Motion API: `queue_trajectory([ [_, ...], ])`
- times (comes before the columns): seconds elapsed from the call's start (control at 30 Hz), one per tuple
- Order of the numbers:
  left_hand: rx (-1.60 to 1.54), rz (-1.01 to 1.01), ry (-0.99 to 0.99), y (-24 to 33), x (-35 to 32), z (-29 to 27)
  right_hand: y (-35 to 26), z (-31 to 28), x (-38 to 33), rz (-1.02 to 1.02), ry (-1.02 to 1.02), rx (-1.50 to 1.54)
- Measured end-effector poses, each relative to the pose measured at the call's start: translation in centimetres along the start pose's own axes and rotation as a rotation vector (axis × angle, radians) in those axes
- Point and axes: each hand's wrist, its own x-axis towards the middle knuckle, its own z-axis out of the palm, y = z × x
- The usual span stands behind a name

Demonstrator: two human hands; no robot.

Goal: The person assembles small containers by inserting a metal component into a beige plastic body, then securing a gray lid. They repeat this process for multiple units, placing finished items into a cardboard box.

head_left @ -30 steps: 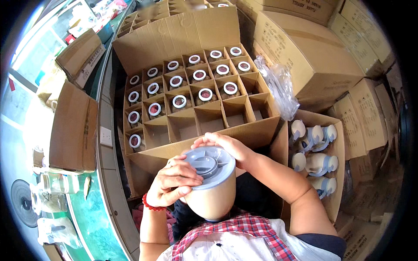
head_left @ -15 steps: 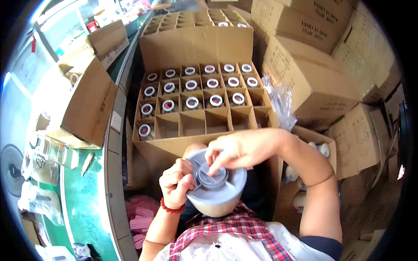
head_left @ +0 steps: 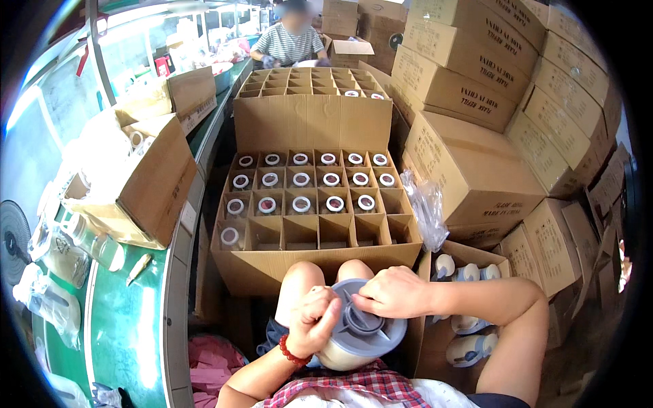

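Observation:
Over my lap is a cream, rounded vessel (head_left: 345,358), most likely a flask body, its grey-blue ribbed end turned up. A round grey screw plug (head_left: 362,319) sits in the middle of that end. My left hand (head_left: 315,318), with a red bead bracelet at the wrist, is closed on the vessel's left rim. Bent over the top, my right hand (head_left: 393,292) has its fingers closed at the plug's upper edge; the exact grip is partly hidden. Beyond my knees stands a divided carton (head_left: 313,267) with several glass flask liners (head_left: 301,204) upright in its cells, white rings on top.
A green-topped bench (head_left: 122,326) runs along my left, with an open carton (head_left: 156,183) and bagged vessels on it. To the right, an open box (head_left: 435,367) holds several white-and-grey jugs (head_left: 469,349) beside stacked cartons (head_left: 476,149). Another person (head_left: 289,44) sits at the far end.
My head view has tilted up, bringing the far person into view. My right hand's fingers have shifted from over the plug's middle to its upper edge; my left hand keeps its hold.

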Motion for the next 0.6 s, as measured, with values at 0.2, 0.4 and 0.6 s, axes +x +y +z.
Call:
queue_trajectory([
  [0.2, -0.431, 0.094, -0.376, -2.1, 0.5, -1.7, -0.2, -3.0, -2.0, -0.626, -0.071, 0.028],
  [0.4, -0.26, 0.075, -0.197, -2.4, 0.5, -1.4, -1.9, -1.2, -2.3, -0.26, 0.011, -0.204],
  [0.6, 0.108, 0.14, -0.062, -0.7, -0.5, 0.0, -3.3, -0.4, -2.8, 0.049, -0.037, -0.144],
])
